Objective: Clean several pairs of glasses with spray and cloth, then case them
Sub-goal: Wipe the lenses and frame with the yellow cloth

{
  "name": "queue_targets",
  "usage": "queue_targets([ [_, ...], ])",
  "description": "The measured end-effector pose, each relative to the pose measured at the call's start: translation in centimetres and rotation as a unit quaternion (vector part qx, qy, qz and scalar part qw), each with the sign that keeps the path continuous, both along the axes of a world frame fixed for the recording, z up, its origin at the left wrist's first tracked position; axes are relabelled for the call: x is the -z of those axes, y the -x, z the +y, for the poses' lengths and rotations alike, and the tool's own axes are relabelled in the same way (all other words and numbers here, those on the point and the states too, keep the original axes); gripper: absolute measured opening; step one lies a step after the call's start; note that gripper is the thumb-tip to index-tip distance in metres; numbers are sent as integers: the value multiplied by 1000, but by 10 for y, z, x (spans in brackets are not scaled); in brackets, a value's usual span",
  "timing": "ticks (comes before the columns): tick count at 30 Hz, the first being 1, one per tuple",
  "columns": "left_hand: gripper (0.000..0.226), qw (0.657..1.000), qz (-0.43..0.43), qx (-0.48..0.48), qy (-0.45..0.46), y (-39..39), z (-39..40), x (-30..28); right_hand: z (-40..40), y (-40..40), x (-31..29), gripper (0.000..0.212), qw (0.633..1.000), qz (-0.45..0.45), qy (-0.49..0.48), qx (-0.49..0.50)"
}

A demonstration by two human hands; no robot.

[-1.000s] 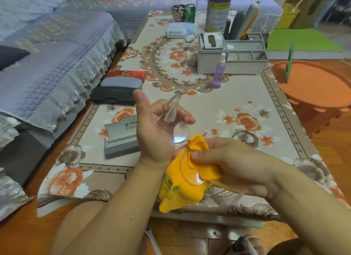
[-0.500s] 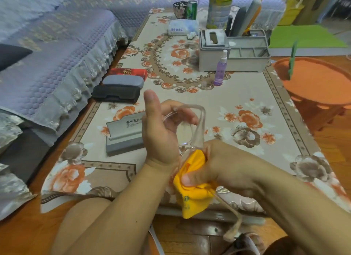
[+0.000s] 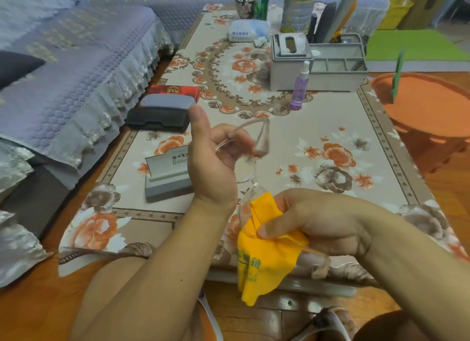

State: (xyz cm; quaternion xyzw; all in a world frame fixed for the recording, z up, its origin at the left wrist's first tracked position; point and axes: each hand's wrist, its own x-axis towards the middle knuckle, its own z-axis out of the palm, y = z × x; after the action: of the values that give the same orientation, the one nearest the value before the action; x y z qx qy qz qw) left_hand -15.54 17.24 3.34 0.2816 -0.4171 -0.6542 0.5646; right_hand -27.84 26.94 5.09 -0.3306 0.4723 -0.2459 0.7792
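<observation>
A pair of clear-framed glasses (image 3: 248, 171) hangs in the air over the near end of the table. My left hand (image 3: 216, 160) grips its upper part, fingers curled round the frame, thumb sticking up. My right hand (image 3: 320, 223) pinches a yellow cloth (image 3: 267, 259) over the lower lens, thumb pressing on top. One temple arm sticks out below my right hand. A purple spray bottle (image 3: 300, 87) stands upright mid-table. An open grey case (image 3: 166, 174) lies left of my left hand.
A black case (image 3: 157, 118), a grey case (image 3: 165, 103) and a red box (image 3: 175, 90) lie at the table's left edge. A grey tissue box and organiser (image 3: 335, 63), cans and a cup stand at the far end. An orange stool (image 3: 429, 104) stands to the right, a sofa to the left.
The glasses turned in my hands: the cloth-covered lens went up close to my left hand, then back down. My right thumb now presses the cloth on the lower lens again.
</observation>
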Motion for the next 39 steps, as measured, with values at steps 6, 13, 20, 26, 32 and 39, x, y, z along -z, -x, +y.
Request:
queue_targets([
  [6,83,999,-24,14,-17,6,13,5,-2,-15,7,10,990,83,75,86],
  [13,83,987,-68,104,-97,10,13,-5,-2,-11,-1,13,977,74,137,146],
  [20,84,986,-50,90,-128,4,2,-4,-1,-10,5,14,972,21,168,161],
  [26,80,994,-48,-5,-99,0,1,-7,-2,-20,7,13,959,-27,170,225],
  [32,73,993,-33,-95,-59,3,5,-7,-5,-11,11,19,945,18,140,296],
  [39,70,984,1,-176,-4,3,5,-3,-9,8,7,35,932,49,124,338],
])
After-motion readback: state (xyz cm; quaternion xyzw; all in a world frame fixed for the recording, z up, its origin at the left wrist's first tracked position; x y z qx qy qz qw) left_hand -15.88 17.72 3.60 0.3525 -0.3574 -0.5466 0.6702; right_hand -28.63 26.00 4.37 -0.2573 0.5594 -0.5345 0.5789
